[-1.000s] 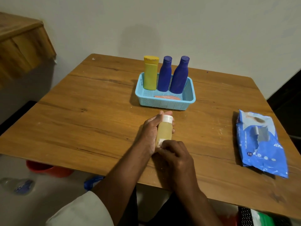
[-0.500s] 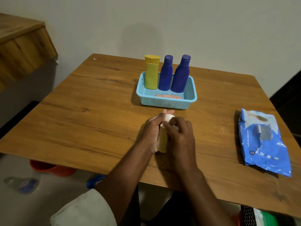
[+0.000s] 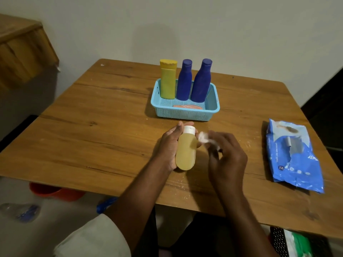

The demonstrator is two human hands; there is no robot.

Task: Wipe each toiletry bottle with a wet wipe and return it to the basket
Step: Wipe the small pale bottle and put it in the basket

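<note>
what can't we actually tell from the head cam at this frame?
- Right hand and wipe: motion-blurred; wipe's size and grip unclear.
- Tan bottle: far side hidden by left hand; no label readable.
- Orange item in the basket: mostly behind the front wall, identity unclear.
- Wipes pack: print too small to read.
- Objects on the floor: cut off by the table edge, blurred.

Table: wood, grained, matt, flecked with white specks. Basket: light-blue perforated plastic. Amber bottle: translucent smooth plastic, white cap. Blue bottles: matt plastic. Wipes pack: glossy crinkled film. Wipe: white, soft, crumpled.
</note>
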